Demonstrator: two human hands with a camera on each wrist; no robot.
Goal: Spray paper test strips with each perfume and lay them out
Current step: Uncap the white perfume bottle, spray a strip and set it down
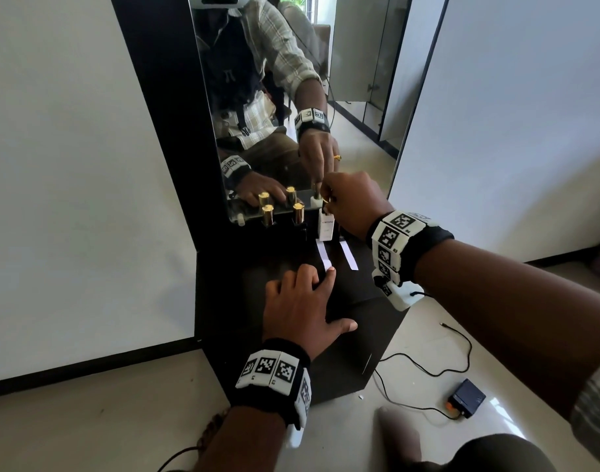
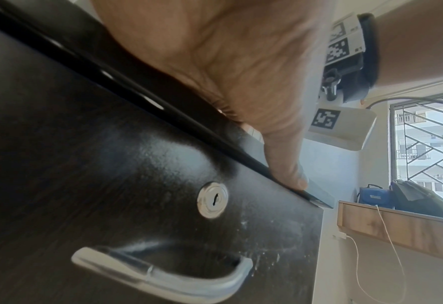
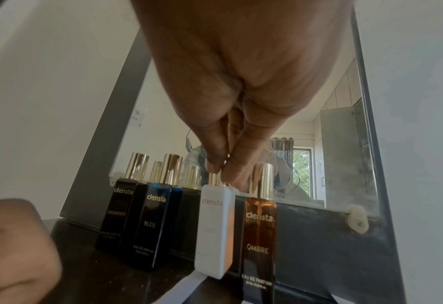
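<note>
1. Four rectangular perfume bottles stand in a row at the foot of the mirror [image 1: 291, 80] on the dark wooden cabinet top [image 1: 353, 287]: black "Founder" bottle [image 3: 116, 216], dark blue "Bleu" bottle [image 3: 154, 226], white bottle [image 3: 214, 230], amber "Ombre" bottle [image 3: 259, 236].
2. Right hand [image 1: 353, 202]: thumb and fingertips pinched on the gold cap [image 3: 214, 179] of the white bottle. Bottle upright on the cabinet top. Cannot tell whether the cap is going on or coming off.
3. Left hand [image 1: 298, 301]: fingers flat and relaxed on the cabinet top, holding nothing; index fingertip touches the near end of one white paper strip [image 1: 324, 255].
4. Second white paper strip [image 1: 348, 255] lies just beside the first, in front of the amber bottle. Both flat and roughly parallel.
5. Progress (judgement): two strips laid out, in front of the white and amber bottles; likely sprayed, though no wet mark is visible. No strips lie before the black and blue bottles, both capped. Roughly half done; two perfumes remain.
6. No spare strips visible.
</note>
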